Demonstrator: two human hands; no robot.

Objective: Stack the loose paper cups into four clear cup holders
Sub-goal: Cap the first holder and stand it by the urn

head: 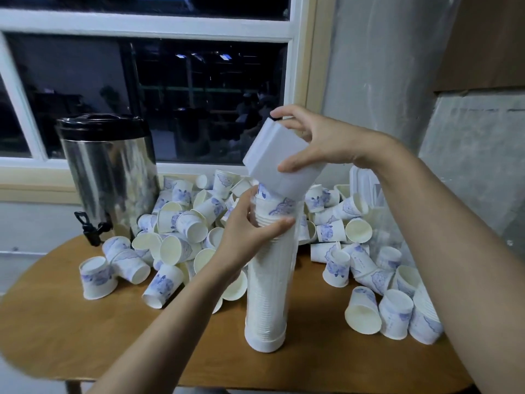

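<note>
Cup holder [268, 294], packed full, stands upright on the wooden table [85, 336] among loose paper cups [98, 278]. My left hand [250, 226] grips its top; my right hand [321, 140] holds the white cap [279, 163] tilted above. I'd level the cap, then press straight down.

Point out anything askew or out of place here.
The white cap held by the right hand sits tilted over the cup stack that the left hand grips, not squared on. Loose cups lie tumbled across the table.
</note>
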